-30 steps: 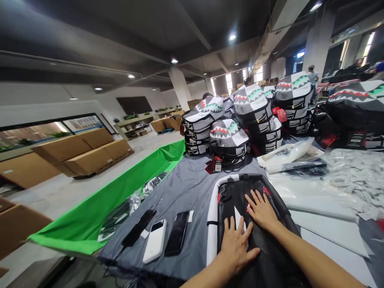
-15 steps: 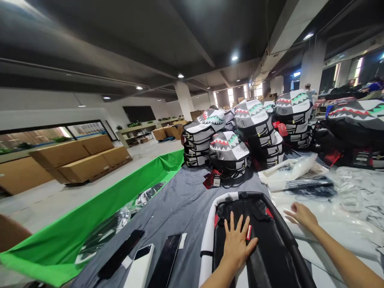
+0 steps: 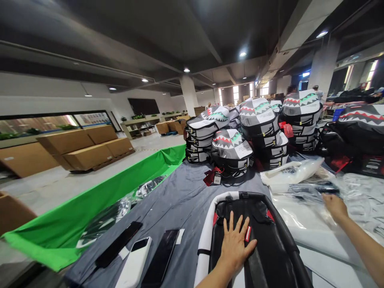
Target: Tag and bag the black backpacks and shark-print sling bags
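Note:
A black backpack (image 3: pixel 264 248) with white edging and a small red label lies on the grey cloth in front of me, its back panel up. My left hand (image 3: pixel 237 242) rests flat on that panel with the fingers spread. To the right, my right hand (image 3: pixel 336 207) is closed at the edge of a clear plastic bag (image 3: pixel 313 190) with dark printing, one of several heaped there. Its fingertips are partly hidden, but the film runs into them. White padded plastic sheets (image 3: pixel 309 220) lie under that arm.
Stacked backpacks (image 3: pixel 231 150) with red and green shark-teeth prints stand at the back. Left of the black backpack lie a white power bank (image 3: pixel 135 262) and two black phones (image 3: pixel 162 256). A green cloth trough (image 3: pixel 54 232) with plastic-wrapped items runs along the table's left side.
My right hand has moved right and away from the backpack, and the printed plastic now stretches toward it. My left hand stays on the backpack. The view has shifted slightly.

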`<action>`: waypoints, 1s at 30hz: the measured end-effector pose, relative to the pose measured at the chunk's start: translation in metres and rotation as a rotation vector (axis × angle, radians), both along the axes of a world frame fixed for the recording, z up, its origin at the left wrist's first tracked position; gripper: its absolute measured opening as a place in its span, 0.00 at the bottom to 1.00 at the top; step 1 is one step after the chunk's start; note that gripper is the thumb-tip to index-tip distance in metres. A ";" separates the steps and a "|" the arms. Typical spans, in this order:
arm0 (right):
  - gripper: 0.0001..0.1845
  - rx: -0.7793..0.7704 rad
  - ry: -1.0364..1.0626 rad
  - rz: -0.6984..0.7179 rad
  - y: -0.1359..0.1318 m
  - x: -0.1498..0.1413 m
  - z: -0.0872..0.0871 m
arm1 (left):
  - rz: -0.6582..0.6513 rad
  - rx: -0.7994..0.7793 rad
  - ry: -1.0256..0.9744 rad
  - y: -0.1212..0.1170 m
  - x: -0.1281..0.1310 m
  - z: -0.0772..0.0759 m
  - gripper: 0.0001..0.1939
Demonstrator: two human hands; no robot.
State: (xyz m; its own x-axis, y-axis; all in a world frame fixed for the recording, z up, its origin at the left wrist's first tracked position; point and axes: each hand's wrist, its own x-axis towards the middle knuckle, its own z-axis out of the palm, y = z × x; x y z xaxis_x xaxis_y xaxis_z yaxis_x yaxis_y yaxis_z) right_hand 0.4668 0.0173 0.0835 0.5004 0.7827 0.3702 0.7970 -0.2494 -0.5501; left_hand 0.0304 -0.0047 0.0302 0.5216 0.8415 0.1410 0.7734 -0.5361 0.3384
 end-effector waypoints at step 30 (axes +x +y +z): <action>0.24 -0.059 0.396 0.760 -0.068 -0.277 0.023 | 0.329 -0.218 -0.638 -0.062 -0.048 0.042 0.15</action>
State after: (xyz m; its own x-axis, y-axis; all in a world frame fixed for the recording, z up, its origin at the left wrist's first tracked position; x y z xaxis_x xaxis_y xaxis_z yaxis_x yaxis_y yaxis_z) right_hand 0.1897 -0.0507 0.1069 -0.0838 0.9703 0.2268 0.5116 0.2372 -0.8258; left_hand -0.0179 -0.0667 0.0723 0.1117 0.9833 0.1438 0.5002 -0.1806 0.8469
